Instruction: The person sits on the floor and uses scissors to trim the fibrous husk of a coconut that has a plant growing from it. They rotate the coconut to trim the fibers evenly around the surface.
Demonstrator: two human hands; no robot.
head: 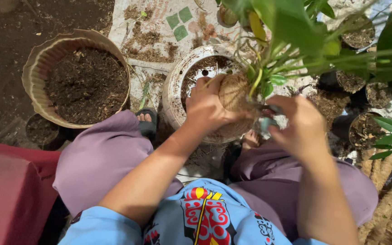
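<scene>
Left hand (205, 106) grips the root ball (233, 92) over the white pot (174, 90). At 3 o'clock, right hand (301, 127) closes on something small, hard to make out behind fingers.

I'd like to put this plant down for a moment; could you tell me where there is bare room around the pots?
Free patches: the soil-dusted sheet between the tan soil basin and white pot, and the dark ground beyond the basin. Crowded: the right side, packed with small black pots and leaves; the left hand and right hand hold the plant's root ball over the white pot.
</scene>
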